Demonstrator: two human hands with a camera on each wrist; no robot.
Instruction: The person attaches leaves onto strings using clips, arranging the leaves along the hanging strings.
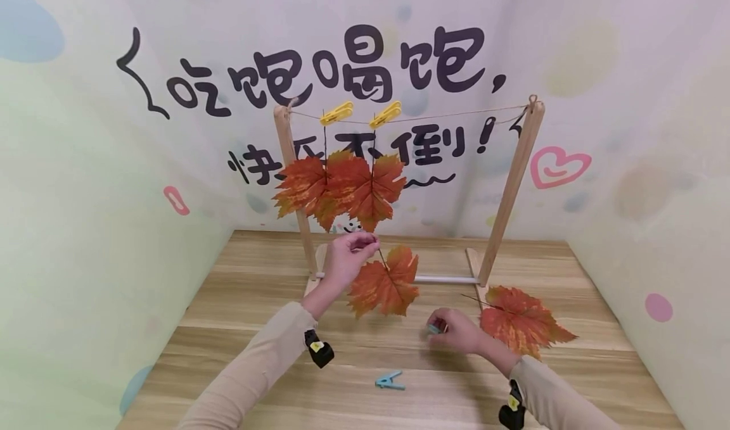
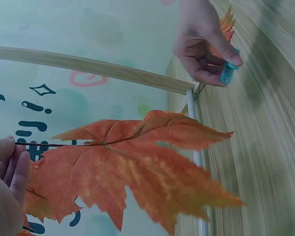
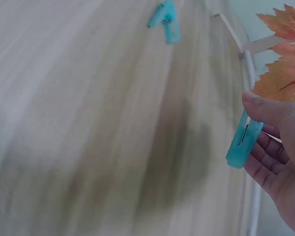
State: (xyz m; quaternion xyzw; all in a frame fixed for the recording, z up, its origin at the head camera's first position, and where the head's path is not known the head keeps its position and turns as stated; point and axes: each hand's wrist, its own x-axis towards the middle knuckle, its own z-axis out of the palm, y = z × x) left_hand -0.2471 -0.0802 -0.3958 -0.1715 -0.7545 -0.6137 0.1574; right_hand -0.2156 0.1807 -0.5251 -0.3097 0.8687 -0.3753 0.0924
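Note:
My left hand pinches the thin dark stem of an orange-red maple leaf, which hangs in front of the frame's lower bar. In the left wrist view the leaf spreads out from the fingertips. Between thumb and fingers my right hand holds a blue clothespin, above the tabletop. A second blue clothespin lies on the table toward the front. Another maple leaf lies at the right, partly behind my right wrist.
A wooden frame carries a twine line across its top. Two yellow clothespins on the line's left half hold two maple leaves by their stems. Behind stands a printed backdrop; below is the wood-grain table.

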